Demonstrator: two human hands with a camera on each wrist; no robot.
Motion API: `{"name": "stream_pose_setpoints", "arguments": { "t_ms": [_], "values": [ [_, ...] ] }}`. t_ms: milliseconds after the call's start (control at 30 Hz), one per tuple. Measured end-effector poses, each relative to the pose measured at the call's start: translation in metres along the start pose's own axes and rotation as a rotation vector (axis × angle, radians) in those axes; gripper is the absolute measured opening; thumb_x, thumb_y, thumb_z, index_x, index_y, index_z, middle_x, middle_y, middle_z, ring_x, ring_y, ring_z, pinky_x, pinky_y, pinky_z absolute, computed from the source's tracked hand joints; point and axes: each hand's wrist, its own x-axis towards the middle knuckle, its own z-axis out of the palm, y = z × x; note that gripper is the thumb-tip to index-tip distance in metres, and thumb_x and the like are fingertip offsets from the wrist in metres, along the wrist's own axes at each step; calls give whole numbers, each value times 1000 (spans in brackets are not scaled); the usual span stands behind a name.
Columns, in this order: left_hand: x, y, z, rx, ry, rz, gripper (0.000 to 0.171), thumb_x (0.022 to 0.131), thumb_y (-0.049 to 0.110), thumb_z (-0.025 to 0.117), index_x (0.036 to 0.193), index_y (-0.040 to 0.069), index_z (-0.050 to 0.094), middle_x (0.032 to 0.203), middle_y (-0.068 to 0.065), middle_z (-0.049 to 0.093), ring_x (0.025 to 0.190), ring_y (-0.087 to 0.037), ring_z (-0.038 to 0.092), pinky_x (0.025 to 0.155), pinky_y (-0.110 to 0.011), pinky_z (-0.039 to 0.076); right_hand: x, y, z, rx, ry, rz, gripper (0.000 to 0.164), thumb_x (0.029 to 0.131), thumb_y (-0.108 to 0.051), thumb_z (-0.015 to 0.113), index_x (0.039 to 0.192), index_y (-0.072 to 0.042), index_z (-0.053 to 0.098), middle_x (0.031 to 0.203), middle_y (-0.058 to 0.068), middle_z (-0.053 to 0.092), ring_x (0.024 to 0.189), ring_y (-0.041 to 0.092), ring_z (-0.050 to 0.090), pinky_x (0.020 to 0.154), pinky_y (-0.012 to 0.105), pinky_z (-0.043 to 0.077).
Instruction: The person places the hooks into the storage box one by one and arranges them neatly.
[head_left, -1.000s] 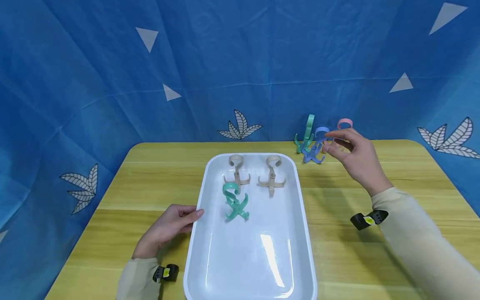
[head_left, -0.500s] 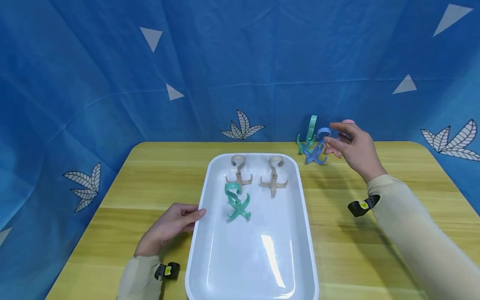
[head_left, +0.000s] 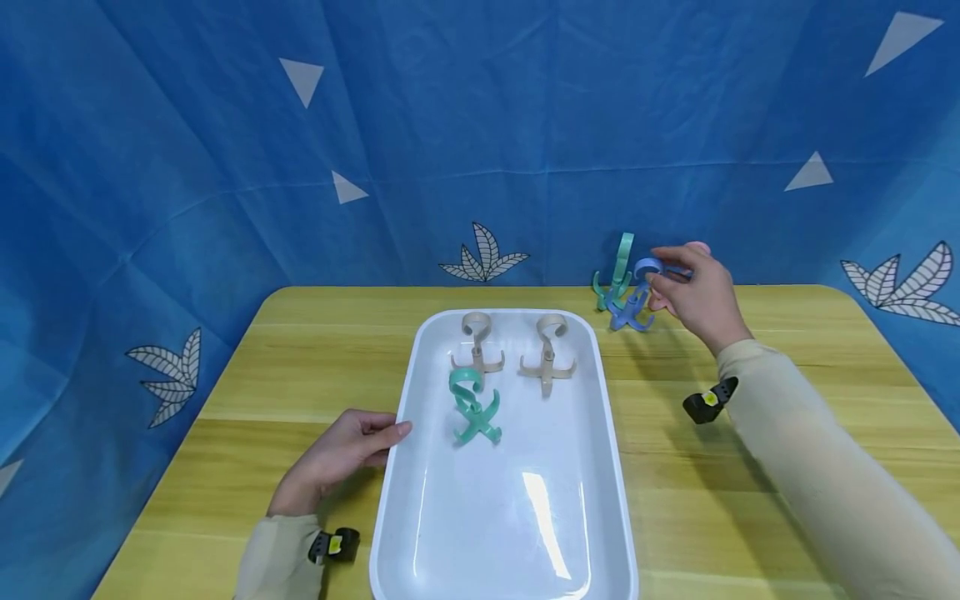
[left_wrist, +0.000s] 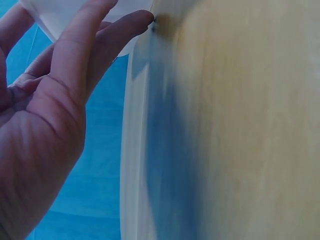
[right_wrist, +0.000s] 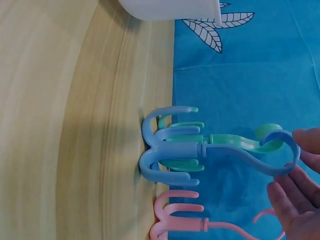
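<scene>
My left hand (head_left: pixel 341 454) grips the left rim of a white tray (head_left: pixel 502 517), thumb over the edge and fingers beneath. In the left wrist view its fingers (left_wrist: pixel 75 55) reach a corner of the tray. My right hand (head_left: pixel 697 292) is at the back right, its thumb and fingers around the curled top of a blue claw-shaped hanging hook (head_left: pixel 630 308). That hook's prongs stand on the table in the right wrist view. Just behind it is a green hook (head_left: pixel 621 265). A pink hook (right_wrist: pixel 185 223) stands beside it, partly hidden by my right hand in the head view.
Inside the tray, two beige hooks (head_left: pixel 547 367) stand at the far end, with a green hook (head_left: pixel 477 417) in front of the left one. The wooden table (head_left: pixel 315 333) ends against a blue cloth (head_left: pixel 450 125) with white triangles and leaf prints.
My right hand has moved slightly left, from beside the pink hook onto the top of the blue hook, covering more of the pink one. My left hand and the tray stay in place.
</scene>
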Motion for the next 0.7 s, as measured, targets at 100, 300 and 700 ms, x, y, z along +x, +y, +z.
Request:
{"name": "stream_pose_setpoints", "arguments": {
  "t_ms": [100, 300, 700],
  "values": [
    [0, 0, 0, 0, -2, 1, 50, 101, 23, 60, 130, -17, 53, 117, -26, 64, 101, -29, 67, 85, -41, 57, 3, -1, 1, -11, -3, 7, 41, 99, -18, 60, 136, -1, 57, 131, 23, 56, 120, 39, 56, 96, 49, 49],
    [0, -1, -1, -8, -5, 0, 50, 101, 23, 60, 130, -17, 52, 118, -26, 63, 101, -28, 67, 85, -41, 57, 4, 1, 1, -33, 12, 1, 34, 101, -17, 57, 132, -2, 61, 123, 20, 59, 114, 35, 59, 91, 45, 51],
    [2, -3, -1, -13, -6, 2, 49, 101, 23, 60, 130, -16, 53, 117, -25, 64, 101, -30, 67, 84, -41, 57, -5, -4, -7, -14, 3, -17, 34, 100, -27, 60, 126, -6, 65, 116, 12, 62, 96, 18, 61, 74, 18, 50]
  ]
}}
